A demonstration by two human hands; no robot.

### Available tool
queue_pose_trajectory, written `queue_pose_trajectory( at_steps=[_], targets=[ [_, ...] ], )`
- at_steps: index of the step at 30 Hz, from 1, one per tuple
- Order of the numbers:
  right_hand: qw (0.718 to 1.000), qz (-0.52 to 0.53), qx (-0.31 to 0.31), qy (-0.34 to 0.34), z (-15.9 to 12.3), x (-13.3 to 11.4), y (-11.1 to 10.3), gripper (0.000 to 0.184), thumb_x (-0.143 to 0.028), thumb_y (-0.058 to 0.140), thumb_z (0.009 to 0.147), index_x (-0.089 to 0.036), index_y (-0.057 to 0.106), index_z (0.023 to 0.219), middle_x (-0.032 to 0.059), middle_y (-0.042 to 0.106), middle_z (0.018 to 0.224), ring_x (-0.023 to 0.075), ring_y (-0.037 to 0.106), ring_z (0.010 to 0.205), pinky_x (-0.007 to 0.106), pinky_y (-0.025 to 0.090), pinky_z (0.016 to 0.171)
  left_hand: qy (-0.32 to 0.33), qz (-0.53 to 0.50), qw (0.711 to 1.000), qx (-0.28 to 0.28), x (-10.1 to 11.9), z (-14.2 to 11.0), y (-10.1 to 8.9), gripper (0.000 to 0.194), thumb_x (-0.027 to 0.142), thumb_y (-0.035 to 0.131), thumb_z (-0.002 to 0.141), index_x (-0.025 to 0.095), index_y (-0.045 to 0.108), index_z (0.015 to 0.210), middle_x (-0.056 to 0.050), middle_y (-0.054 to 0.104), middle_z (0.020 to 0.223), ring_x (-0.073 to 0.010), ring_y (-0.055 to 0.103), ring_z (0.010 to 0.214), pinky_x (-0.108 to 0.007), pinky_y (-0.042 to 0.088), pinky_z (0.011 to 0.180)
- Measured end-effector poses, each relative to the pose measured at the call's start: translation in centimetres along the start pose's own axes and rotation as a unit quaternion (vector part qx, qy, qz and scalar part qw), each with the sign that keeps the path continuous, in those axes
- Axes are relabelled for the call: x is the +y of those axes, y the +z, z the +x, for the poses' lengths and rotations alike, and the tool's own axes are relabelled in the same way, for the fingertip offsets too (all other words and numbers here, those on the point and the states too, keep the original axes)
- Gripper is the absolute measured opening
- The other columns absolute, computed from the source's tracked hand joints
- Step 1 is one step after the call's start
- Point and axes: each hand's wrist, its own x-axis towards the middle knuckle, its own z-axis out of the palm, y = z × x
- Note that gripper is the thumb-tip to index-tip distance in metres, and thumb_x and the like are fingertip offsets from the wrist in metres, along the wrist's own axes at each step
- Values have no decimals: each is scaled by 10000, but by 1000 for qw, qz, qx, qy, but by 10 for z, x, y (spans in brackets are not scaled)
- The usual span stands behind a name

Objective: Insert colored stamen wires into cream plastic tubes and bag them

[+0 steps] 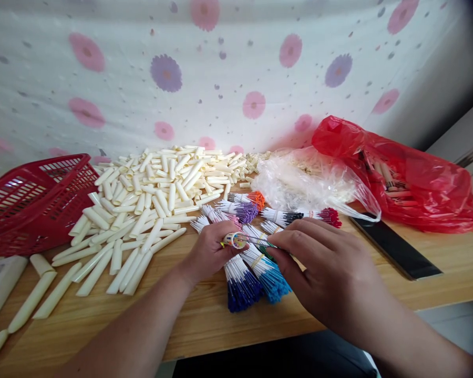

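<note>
My left hand (213, 247) is closed round a short white tube (234, 240) with a colourful print, which looks like a pen barrel. Its open end faces me. My right hand (319, 257) pinches thin pen refills (260, 240) between thumb and forefinger, their far ends at the tube's mouth. I cannot tell how many there are. Under and around both hands lie bundles of white refills with coloured ends: dark blue (242, 286), light blue (274, 283), purple (246, 211), orange (257, 199) and dark red (328, 216). My fingers hide parts of some bundles.
A large heap of cream plastic tubes (157, 194) spreads over the wooden table (197, 325). A red basket (27, 210) stands at left. To the right are a clear plastic bag (299, 176), a red bag (425, 184) and a flat black slab (398, 249). Flowered cloth (220, 73) hangs behind.
</note>
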Motion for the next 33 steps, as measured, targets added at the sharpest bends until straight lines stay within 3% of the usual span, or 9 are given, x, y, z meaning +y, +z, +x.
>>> queue_pose_trajectory(
  at_steps=[9,17,22,26,33],
  targets=[
    [999,-20,-27,15,3,-3,-3,126,-102,535,829,-143,634,762,14,568,658,131,500,598,271,346,546,7,39,999,8,0,1,0,315,418,547,858,164,557,672,20,509,618,-116,482,607,-227,380,598],
    [999,-6,-22,37,3,-2,4,131,-73,537,811,-139,641,771,11,569,653,124,498,592,258,355,559,46,146,988,36,-1,2,-1,353,459,383,920,180,545,778,-46,590,780,-173,545,794,-280,423,741],
    [999,-18,-8,28,2,1,-2,118,-122,543,844,-142,659,859,20,604,692,126,522,608,257,362,559,1,69,997,28,2,2,0,359,469,437,899,172,527,719,-9,538,712,-141,510,690,-250,411,664],
    [1000,-22,-8,11,4,0,-4,121,-89,541,825,-136,653,820,22,598,678,129,513,601,262,354,546,-37,24,999,11,3,3,0,407,515,449,878,163,534,691,9,483,660,-131,473,648,-243,392,623],
    [1000,-1,-20,8,6,-4,0,134,-61,534,813,-140,642,803,24,580,662,140,505,624,267,381,584,-47,-13,999,-22,3,1,-1,389,498,479,864,163,514,670,23,450,642,-119,438,623,-234,381,608]
  ],
)
